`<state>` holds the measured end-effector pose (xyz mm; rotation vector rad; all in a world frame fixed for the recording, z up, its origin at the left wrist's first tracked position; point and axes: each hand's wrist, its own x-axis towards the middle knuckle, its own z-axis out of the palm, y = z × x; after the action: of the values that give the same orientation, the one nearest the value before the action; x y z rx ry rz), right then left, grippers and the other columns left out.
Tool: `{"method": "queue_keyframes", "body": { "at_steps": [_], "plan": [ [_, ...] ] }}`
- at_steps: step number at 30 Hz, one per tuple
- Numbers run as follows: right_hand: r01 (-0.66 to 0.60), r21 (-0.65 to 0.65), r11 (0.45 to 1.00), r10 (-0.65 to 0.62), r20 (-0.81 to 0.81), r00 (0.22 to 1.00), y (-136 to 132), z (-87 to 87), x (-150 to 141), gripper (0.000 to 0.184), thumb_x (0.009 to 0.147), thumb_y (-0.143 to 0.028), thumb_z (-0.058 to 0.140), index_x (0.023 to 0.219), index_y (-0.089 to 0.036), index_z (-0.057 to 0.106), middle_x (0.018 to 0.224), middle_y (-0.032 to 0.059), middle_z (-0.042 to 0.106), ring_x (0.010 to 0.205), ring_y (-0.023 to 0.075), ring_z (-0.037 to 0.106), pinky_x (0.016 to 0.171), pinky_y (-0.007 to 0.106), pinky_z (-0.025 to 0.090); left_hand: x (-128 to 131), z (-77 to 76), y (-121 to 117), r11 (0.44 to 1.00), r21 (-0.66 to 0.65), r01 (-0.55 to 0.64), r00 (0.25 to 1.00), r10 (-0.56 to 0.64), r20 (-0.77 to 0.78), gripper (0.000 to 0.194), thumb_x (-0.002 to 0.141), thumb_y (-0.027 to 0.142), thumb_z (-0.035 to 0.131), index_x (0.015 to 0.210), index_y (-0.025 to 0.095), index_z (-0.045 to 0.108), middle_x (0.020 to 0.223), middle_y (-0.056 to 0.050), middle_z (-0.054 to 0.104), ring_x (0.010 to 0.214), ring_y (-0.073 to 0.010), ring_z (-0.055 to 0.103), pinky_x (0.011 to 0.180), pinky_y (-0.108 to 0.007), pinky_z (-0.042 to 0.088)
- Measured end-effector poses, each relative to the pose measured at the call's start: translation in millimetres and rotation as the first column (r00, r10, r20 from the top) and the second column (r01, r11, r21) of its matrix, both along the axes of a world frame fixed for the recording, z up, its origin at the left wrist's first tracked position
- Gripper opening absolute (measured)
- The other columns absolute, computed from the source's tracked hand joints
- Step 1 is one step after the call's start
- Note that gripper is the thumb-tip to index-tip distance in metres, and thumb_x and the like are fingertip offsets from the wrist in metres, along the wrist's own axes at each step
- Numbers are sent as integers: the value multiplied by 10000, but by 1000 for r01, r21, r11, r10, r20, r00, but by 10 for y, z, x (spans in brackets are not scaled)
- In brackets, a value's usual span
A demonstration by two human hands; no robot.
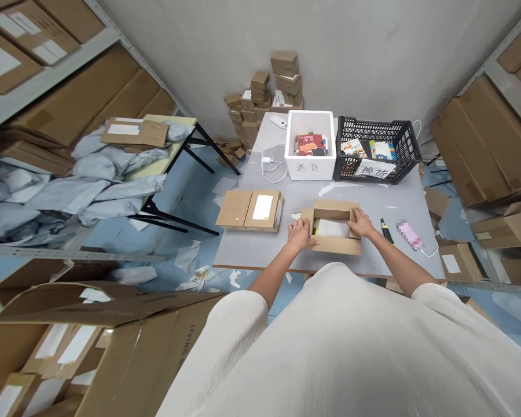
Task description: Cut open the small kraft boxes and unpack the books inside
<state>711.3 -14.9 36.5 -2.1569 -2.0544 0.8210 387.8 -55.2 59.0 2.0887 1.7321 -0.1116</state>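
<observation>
An open cardboard box (pixel 336 245) sits near the front edge of the table, its flaps folded outward. Inside lies a white, flat thing (pixel 333 228), with a bit of yellow showing at the left; I cannot make out what it is. My left hand (pixel 299 233) grips the box's left flap. On the opposite side, my right hand (pixel 360 223) has its fingers closed over the right flap. A black and yellow utility knife (pixel 386 231) rests just right of my right hand. Left of my left hand stands a closed cardboard box (pixel 249 211) with a white label.
At the table's (pixel 299 260) back are a white foam box (pixel 310 169) and a black plastic crate (pixel 377 174), both holding books. A blurred pink object (pixel 410 234) with a cable lies at right. Grey parcels (pixel 108 168) cover a side table; a large carton (pixel 156 347) stands lower left.
</observation>
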Motion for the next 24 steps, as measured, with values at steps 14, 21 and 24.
{"method": "queue_keyframes", "body": {
  "at_steps": [14, 21, 24],
  "plan": [
    [478, 138, 868, -378, -443, 813, -588, -203, 772, 728, 893, -464, 580, 1575, -207, 583, 1557, 194, 634, 1224, 314, 729, 1114, 509, 593, 127, 164, 388, 956, 9, 292, 953, -290, -89, 1454, 682, 536, 1030, 1807, 135, 199, 1631, -295, 505, 1462, -465, 533, 1208, -493, 409],
    [560, 22, 828, -521, -339, 783, -663, -324, 781, 687, 907, -543, 640, 1489, -179, 641, 1403, 188, 728, 1139, 302, 750, 1091, 465, 575, 171, 54, 550, 911, -26, 411, 905, -412, -109, 1640, 612, 624, 1024, 1831, 211, 8, 1858, -272, 195, 1630, -508, 326, 1299, -551, 290],
    [509, 73, 858, -465, -312, 829, -664, -297, 783, 682, 917, -522, 623, 1510, -186, 622, 1385, 176, 733, 1086, 294, 745, 1074, 475, 583, 68, 2, 606, 907, -69, 415, 909, -417, -22, 1604, 651, 707, 960, 1831, 258, -29, 1899, -230, 62, 1664, -514, 272, 1313, -573, 278]
  ]
}}
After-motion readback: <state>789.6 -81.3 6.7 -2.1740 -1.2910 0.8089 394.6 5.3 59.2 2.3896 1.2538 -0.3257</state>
